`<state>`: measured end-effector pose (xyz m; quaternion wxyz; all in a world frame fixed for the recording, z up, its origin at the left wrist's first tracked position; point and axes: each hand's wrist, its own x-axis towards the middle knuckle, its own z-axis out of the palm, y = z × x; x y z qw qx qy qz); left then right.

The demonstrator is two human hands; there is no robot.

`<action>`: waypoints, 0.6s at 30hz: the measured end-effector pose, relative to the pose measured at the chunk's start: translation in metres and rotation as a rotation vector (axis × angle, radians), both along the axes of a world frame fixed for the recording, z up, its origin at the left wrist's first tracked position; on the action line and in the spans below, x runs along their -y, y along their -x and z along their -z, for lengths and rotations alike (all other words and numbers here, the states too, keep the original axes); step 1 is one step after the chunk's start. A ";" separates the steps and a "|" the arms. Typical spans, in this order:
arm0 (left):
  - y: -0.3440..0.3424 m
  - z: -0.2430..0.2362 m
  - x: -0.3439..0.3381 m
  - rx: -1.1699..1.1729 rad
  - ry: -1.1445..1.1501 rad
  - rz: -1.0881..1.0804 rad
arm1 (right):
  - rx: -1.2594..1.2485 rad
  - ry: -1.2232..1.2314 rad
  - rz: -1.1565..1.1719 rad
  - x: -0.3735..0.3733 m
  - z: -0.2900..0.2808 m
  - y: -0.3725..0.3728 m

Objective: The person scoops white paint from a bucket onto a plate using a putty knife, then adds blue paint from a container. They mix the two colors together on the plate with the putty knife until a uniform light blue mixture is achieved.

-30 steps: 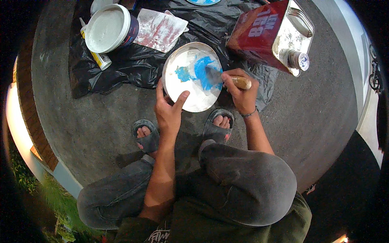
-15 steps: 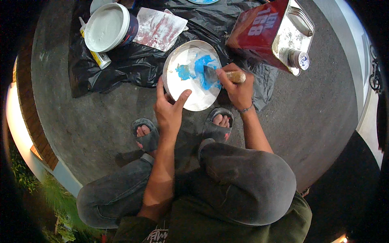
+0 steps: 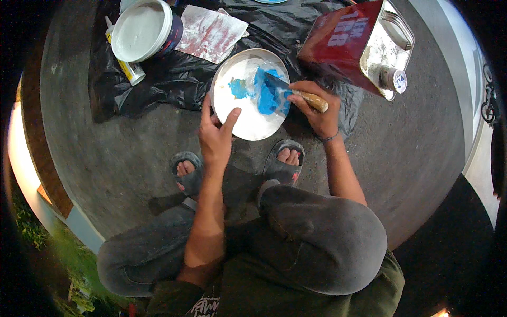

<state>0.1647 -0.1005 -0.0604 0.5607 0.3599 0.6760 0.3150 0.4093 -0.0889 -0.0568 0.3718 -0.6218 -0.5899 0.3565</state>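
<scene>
A round white plate (image 3: 240, 119) carries white paste and two smears of bright blue (image 3: 268, 103). My left hand (image 3: 216, 134) grips its left rim, thumb over the top edge. My right hand (image 3: 318, 113) is closed around the light wooden handle of a putty knife (image 3: 311, 99); its metal blade lies in the larger blue patch at the plate's right half, angled toward the upper left. The plate is held above the near edge of a crumpled black plastic sheet (image 3: 174, 95).
At the back left stand a white-rimmed bucket (image 3: 138, 29) of pale material and a yellow-and-white tube (image 3: 134, 75). Stained sheets (image 3: 208, 31) lie beside them. A large red metal can (image 3: 340, 37) is at back right. My sandalled feet rest on grey pavement (image 3: 121, 169) below the plate.
The plate and my left hand have shifted slightly up in the view. My right hand first moved left, then back right, turning the knife so its blade now points more toward the upper left.
</scene>
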 end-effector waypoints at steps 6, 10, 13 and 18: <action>0.026 0.009 -0.023 -0.175 -0.079 0.055 | -0.065 0.045 -0.121 -0.016 0.007 -0.015; 0.038 -0.009 -0.031 -0.222 0.004 0.091 | -0.186 0.017 -0.104 -0.017 0.001 -0.011; 0.045 -0.007 -0.031 -0.084 0.021 0.075 | -0.095 0.000 -0.168 -0.023 -0.004 -0.013; 0.039 -0.019 -0.032 -0.043 0.066 0.040 | -0.077 0.104 -0.185 -0.013 -0.016 -0.027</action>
